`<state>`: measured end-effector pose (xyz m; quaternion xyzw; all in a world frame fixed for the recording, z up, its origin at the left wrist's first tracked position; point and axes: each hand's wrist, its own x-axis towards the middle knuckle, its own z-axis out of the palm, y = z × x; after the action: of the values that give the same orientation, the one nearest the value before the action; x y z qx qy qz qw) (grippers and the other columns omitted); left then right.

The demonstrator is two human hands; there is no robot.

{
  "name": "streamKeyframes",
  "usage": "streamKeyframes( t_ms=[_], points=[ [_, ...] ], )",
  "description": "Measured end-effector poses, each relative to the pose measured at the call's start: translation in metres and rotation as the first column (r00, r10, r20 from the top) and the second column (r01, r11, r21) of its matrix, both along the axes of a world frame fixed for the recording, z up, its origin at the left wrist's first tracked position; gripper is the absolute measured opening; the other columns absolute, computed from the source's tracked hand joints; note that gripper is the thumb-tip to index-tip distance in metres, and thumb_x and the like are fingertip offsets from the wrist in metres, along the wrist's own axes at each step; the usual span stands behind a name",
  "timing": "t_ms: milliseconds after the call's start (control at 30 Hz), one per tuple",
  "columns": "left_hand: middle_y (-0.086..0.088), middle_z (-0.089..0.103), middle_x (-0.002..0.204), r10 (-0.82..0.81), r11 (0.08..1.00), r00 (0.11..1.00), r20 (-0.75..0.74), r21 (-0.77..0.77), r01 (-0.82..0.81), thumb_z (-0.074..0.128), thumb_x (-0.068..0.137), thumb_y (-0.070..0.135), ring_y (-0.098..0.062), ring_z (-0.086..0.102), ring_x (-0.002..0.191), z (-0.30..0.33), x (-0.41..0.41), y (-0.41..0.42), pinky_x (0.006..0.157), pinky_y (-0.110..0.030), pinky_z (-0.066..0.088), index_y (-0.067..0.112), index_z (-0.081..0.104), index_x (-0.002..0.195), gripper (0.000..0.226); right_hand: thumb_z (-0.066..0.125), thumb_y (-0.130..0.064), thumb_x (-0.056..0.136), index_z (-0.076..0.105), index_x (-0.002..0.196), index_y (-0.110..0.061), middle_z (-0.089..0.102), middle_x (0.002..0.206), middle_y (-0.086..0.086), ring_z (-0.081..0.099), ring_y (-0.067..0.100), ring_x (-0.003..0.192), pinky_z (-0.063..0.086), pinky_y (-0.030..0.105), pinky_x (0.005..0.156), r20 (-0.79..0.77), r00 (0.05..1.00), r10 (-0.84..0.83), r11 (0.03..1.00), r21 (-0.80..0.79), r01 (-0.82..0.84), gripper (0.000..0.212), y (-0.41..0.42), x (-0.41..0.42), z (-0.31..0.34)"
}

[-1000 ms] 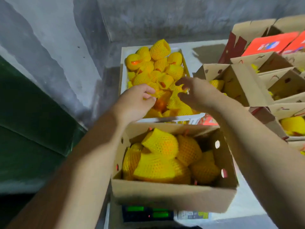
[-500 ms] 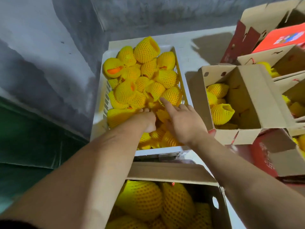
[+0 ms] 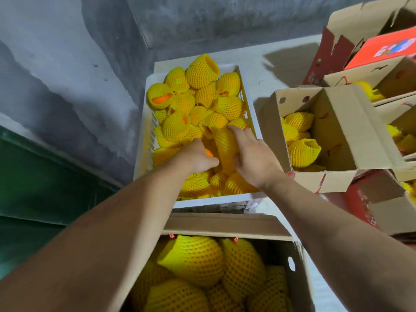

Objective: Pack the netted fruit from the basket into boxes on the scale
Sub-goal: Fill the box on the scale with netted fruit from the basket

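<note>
A white plastic basket point(image 3: 213, 200) at the middle is heaped with fruit in yellow foam nets point(image 3: 202, 70). Both my hands are down in its near half. My left hand point(image 3: 198, 157) is curled into the pile, its fingers buried around a fruit whose orange skin shows at the knuckles. My right hand point(image 3: 254, 154) spans a long netted fruit point(image 3: 225, 140), fingers over the top and thumb at its near end. The open cardboard box point(image 3: 225, 226) nearest me is filled with netted fruit point(image 3: 195, 257). The scale is out of view.
To the right stands an open cardboard box point(image 3: 337, 122) holding several netted fruit, with more open boxes and a red one point(image 3: 382, 46) behind and beside it. A grey wall point(image 3: 67, 75) and a green panel point(image 3: 33, 188) close off the left side.
Both hands have gone from above the basket's near edge down into the pile and closed around fruit. The view has shifted forward, so the near box now sits at the bottom edge.
</note>
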<state>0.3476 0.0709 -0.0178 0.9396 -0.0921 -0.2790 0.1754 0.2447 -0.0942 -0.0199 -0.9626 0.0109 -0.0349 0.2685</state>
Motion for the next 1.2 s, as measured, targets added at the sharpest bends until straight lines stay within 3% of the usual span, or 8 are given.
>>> streamKeyframes(
  t_ms=[133,367,467,633,833,933,1067,1200],
  points=[
    [-0.006,0.057,0.129,-0.019,0.992,1.0,0.003,-0.126,0.019,0.083,0.08,0.045,-0.028,0.061,0.111,0.032,-0.025,0.015,0.089,-0.039,0.051,0.017,0.03,0.151,0.093,0.053,-0.016,0.101,0.03,0.158,-0.026,0.067,0.109,0.017,0.059,0.036,0.083,0.046,0.046,0.068,0.053,0.997,-0.054,0.99,0.135,0.046,0.062,-0.001,-0.001,-0.002],
    [0.016,0.063,0.118,-0.156,0.907,0.968,-0.198,-0.416,0.061,0.087,0.07,0.044,-0.004,0.066,0.098,0.067,-0.078,0.039,0.075,-0.02,0.055,0.046,0.067,0.118,0.053,0.058,-0.013,0.092,0.023,0.101,-0.027,0.048,0.067,0.005,0.05,0.038,0.061,0.034,0.041,0.052,0.032,0.986,-0.165,0.98,0.115,0.161,0.038,0.006,0.0,-0.002],
    [0.021,0.062,0.124,-0.2,0.906,0.958,-0.205,-0.412,0.101,0.088,0.081,0.032,0.009,0.064,0.096,0.061,-0.081,0.027,0.076,-0.01,0.052,0.047,0.066,0.129,0.054,0.06,-0.017,0.092,0.031,0.1,-0.022,0.047,0.067,0.004,0.05,0.039,0.064,0.034,0.04,0.053,0.042,0.99,-0.135,0.987,0.09,0.131,0.031,0.004,0.0,-0.006],
    [0.002,0.056,0.144,-0.086,0.952,0.987,-0.132,-0.304,0.042,0.082,0.087,0.035,-0.012,0.059,0.111,0.043,-0.071,0.019,0.087,-0.025,0.046,0.024,0.043,0.158,0.082,0.063,-0.033,0.099,0.054,0.119,-0.017,0.069,0.09,0.01,0.063,0.036,0.085,0.053,0.048,0.069,0.098,0.991,-0.086,0.99,0.116,0.075,0.027,-0.001,-0.002,-0.007],
    [0.009,0.055,0.1,0.16,0.905,0.985,-0.058,-0.389,-0.17,0.075,0.094,0.041,-0.001,0.05,0.08,0.031,-0.06,0.013,0.064,-0.022,0.042,0.021,0.047,0.146,0.061,0.061,-0.039,0.1,0.063,0.115,-0.026,0.071,0.092,0.0,0.064,0.026,0.083,0.052,0.04,0.072,0.13,0.991,-0.038,0.983,0.183,0.013,0.021,-0.004,-0.003,-0.008],
    [-0.006,0.055,0.115,0.296,0.872,0.953,-0.06,-0.392,-0.295,0.064,0.099,0.054,-0.015,0.055,0.089,0.029,-0.059,0.001,0.071,-0.029,0.043,0.021,0.033,0.145,0.065,0.064,-0.033,0.098,0.064,0.113,-0.025,0.069,0.095,-0.005,0.064,0.023,0.084,0.053,0.04,0.074,0.115,0.993,-0.035,0.97,0.241,0.007,0.017,-0.006,-0.005,-0.007],
    [-0.01,0.058,0.129,0.555,0.663,0.774,-0.305,-0.401,-0.633,0.05,0.1,0.068,-0.028,0.062,0.111,0.032,-0.057,-0.019,0.082,-0.034,0.048,0.026,0.026,0.151,0.07,0.067,-0.033,0.097,0.064,0.119,-0.026,0.071,0.099,-0.005,0.066,0.026,0.087,0.054,0.04,0.076,0.092,0.995,0.027,0.988,0.15,-0.041,0.024,-0.005,-0.006,-0.006],
    [-0.008,0.054,0.135,0.444,0.528,0.654,-0.612,-0.411,-0.743,0.06,0.101,0.043,-0.021,0.056,0.105,0.03,-0.058,-0.022,0.083,-0.032,0.044,0.025,0.046,0.146,0.051,0.064,-0.031,0.096,0.062,0.121,-0.024,0.073,0.099,0.001,0.066,0.031,0.089,0.054,0.044,0.074,0.1,0.995,-0.01,0.991,0.135,-0.004,0.026,-0.005,-0.004,-0.007]
  ],
)
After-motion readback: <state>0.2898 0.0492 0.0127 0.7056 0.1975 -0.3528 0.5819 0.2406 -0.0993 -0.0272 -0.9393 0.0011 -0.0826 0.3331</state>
